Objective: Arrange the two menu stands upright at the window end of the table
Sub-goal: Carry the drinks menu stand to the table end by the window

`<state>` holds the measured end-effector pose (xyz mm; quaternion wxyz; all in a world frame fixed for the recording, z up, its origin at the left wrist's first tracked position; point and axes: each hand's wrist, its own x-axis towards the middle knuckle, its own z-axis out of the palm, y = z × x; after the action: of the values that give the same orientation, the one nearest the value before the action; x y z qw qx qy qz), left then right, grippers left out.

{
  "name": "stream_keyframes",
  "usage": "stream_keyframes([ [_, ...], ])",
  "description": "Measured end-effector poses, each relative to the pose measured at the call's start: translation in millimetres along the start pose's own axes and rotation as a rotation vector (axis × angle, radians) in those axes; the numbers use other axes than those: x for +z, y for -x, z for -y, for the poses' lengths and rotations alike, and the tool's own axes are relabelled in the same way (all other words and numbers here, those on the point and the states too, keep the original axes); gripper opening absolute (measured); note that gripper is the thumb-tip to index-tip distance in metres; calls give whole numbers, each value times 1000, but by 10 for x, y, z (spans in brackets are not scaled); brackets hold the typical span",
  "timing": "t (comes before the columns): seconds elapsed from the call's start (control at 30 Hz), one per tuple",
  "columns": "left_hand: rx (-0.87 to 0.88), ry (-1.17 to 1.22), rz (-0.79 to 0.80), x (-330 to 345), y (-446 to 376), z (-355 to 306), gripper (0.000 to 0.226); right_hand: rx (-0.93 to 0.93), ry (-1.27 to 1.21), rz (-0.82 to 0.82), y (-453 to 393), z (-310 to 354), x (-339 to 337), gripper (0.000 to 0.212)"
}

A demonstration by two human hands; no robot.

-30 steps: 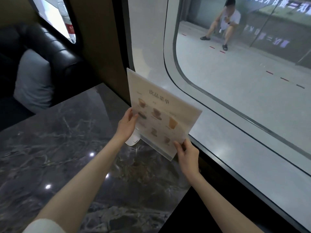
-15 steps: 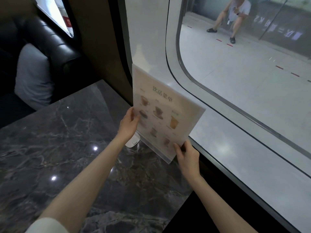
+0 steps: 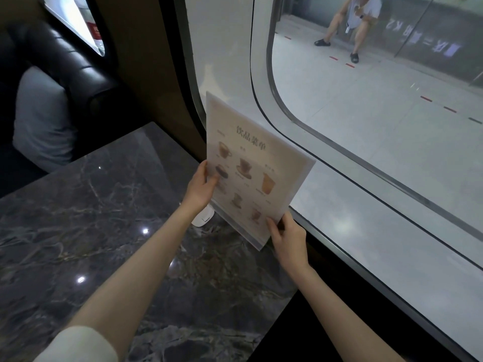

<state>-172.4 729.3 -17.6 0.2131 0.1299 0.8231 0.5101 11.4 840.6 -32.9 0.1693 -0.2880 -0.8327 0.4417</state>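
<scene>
Showing menu stand [image 3: 254, 168] upright at window end of table [image 3: 109, 205], held between both hands. Left hand [image 3: 201, 188] pinches left edge, thumb on front; right hand [image 3: 288, 237] pinches lower right corner. Small white object [image 3: 203, 218] just below left hand.
</scene>
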Motion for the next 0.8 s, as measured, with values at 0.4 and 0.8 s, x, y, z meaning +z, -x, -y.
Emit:
stream_keyframes([
  [0.4,73,-70,12,-11,72,27,50,140,182,-20,92,-7,-28,19],
  [0.8,271,-744,-301,-477,1060,500,29,72,321,99,434,369,383,28],
])
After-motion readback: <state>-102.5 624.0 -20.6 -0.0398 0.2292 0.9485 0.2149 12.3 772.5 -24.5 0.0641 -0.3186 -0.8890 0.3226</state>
